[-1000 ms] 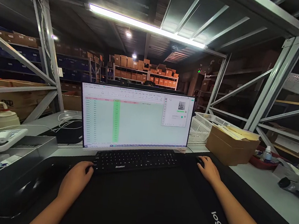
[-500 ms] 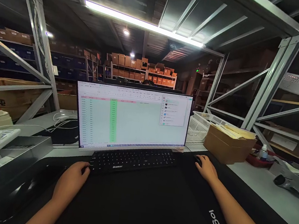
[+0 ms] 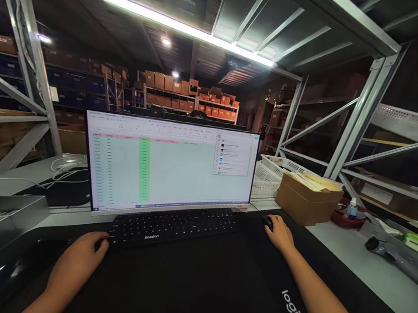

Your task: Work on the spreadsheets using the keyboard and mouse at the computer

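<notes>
My right hand (image 3: 279, 233) rests over a black computer mouse (image 3: 268, 222) on the dark desk mat (image 3: 178, 285), its fingers curved round it. Most of the mouse is covered by the hand. At the left end of the black keyboard (image 3: 177, 226), my left hand (image 3: 80, 257) lies with the thumb apart from the bent fingers, holding nothing I can see. Its fingertips are partly hidden at the keyboard's edge. Behind the keyboard a wide monitor (image 3: 176, 173) shows a spreadsheet with a green column and a pink header row. A pop-up list covers the screen's upper right.
A cardboard box (image 3: 308, 199) of papers and white plastic baskets (image 3: 267, 179) stand right of the monitor. Farther right lie a handheld scanner (image 3: 391, 255) and a spray bottle (image 3: 352, 208). A grey metal tray (image 3: 15, 214) and white cables (image 3: 68, 167) sit at left.
The view has turned slightly to the right, so everything appears shifted left. Both hands keep their places at the keyboard and the mouse. The monitor's spreadsheet and list look the same.
</notes>
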`<state>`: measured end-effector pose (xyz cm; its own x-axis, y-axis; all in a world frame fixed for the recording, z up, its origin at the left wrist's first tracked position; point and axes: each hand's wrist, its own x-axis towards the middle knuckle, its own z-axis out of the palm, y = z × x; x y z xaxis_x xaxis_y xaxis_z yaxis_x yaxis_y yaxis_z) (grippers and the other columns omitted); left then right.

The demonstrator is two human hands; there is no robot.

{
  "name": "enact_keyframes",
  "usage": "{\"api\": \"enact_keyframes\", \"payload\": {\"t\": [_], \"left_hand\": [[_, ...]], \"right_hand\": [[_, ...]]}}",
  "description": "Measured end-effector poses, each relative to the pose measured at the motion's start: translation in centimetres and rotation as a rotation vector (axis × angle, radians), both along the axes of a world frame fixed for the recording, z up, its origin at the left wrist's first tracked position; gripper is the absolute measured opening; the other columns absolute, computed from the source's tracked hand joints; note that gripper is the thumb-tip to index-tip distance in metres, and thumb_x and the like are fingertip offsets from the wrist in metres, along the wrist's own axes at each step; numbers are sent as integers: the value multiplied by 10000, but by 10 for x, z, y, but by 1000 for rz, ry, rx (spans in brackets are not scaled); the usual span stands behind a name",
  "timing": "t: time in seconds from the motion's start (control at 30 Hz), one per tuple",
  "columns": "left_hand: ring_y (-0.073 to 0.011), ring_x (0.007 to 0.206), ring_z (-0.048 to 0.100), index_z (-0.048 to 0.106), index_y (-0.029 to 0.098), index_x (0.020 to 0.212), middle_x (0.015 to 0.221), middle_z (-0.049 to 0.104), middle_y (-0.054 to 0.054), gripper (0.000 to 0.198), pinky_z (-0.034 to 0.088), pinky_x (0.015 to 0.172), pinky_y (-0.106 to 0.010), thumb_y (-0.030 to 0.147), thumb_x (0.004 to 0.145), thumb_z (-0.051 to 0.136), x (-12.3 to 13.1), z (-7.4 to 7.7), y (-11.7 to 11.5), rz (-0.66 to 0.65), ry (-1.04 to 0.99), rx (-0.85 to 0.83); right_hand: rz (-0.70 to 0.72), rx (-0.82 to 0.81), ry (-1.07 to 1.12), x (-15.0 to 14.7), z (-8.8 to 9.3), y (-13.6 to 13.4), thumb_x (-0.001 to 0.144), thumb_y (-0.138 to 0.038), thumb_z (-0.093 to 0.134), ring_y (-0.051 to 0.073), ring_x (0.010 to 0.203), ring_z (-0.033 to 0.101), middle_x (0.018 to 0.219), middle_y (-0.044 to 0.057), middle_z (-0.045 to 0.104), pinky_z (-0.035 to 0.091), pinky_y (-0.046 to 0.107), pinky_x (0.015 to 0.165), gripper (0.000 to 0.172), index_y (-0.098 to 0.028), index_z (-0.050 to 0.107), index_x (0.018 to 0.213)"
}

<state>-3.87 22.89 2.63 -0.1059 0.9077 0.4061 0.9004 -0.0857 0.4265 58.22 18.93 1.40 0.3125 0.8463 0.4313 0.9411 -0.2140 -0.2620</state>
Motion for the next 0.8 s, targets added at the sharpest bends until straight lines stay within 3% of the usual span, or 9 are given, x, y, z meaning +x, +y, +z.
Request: {"api": "enact_keyframes", "payload": {"t": [0.43, 0.8], "left_hand": [[-320, 1141, 658, 710, 142, 1118, 1261, 709, -151, 542, 524, 985, -430, 451, 841, 362, 3, 5, -3, 3, -4, -30], [-315, 1076, 691, 744, 177, 1038, 1201, 748, -136, 484, 551, 944, -427, 444, 822, 403, 4, 7, -3, 23, -9, 7]], "right_hand": [[-7, 16, 32, 5, -6, 6, 924, -389, 516, 246, 1192, 616, 1387, 118, 574, 469, 354, 968, 464, -224, 562, 1355], [-7, 20, 42, 3, -4, 4, 915, -382, 529, 259, 1208, 609, 1385, 128, 578, 464, 368, 984, 458, -206, 551, 1337]]}}
